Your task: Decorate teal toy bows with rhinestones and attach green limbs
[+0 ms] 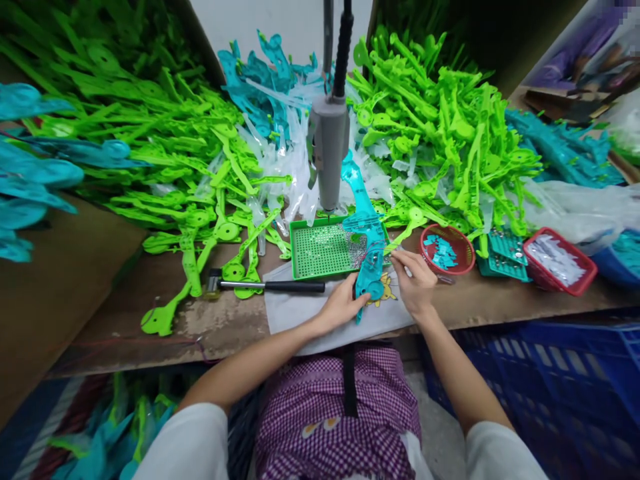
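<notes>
Teal part [369,263], gripped by the left hand [344,305] and pinched by the right hand [416,283] (fingertips closed), seemingly needed steadying flat.

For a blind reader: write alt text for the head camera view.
A person's left hand holds a teal plastic part on a workbench, its upper end over a green tray below a hanging grey power tool, while the right hand touches the part's edge. Heaps of green parts lie behind; a hammer lies beside the tray.
</notes>
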### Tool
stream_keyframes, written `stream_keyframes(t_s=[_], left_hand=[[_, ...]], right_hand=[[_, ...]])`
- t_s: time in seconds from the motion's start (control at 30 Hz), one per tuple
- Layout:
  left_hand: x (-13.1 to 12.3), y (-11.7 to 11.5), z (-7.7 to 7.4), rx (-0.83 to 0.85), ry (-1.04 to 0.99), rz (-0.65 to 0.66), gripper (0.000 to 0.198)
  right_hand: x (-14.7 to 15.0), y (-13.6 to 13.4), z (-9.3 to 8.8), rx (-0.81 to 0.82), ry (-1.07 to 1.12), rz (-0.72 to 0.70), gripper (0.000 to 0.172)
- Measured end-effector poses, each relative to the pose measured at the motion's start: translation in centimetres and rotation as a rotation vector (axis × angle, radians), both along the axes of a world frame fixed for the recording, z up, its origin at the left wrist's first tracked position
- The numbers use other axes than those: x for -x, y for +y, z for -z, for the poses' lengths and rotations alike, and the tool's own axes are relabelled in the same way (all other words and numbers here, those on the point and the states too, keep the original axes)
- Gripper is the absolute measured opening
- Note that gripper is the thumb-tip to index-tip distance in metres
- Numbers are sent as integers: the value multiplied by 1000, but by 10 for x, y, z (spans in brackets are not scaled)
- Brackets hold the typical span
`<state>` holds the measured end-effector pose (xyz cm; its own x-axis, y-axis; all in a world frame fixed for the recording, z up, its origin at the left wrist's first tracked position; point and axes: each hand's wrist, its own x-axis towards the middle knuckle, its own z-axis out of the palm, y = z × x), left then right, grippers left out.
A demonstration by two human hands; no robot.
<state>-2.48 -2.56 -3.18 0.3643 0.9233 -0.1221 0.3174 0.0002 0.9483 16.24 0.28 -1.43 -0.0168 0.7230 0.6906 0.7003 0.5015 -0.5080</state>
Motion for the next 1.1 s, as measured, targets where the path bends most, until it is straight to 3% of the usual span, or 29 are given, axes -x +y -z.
stream_keyframes(t_s=[0.2,0.37,0.57,0.87,1.1], left_hand=[[0,-1,-4,-15,53,-6,36],[0,-3,-3,-26,62,7,39],[0,-2,-2,-25,62,12,41],[0,-3,-5,-21,64,7,41],[-1,-3,0,-28,61,12,39]], right_hand=[[10,0,6,55,-207,8,24],[10,0,-4,118,-372,0,29],[11,2,-8,15,-383,-1,23],[4,-8,-8,72,-396,-51,26],[5,-1,-17,43,-289,16,22]])
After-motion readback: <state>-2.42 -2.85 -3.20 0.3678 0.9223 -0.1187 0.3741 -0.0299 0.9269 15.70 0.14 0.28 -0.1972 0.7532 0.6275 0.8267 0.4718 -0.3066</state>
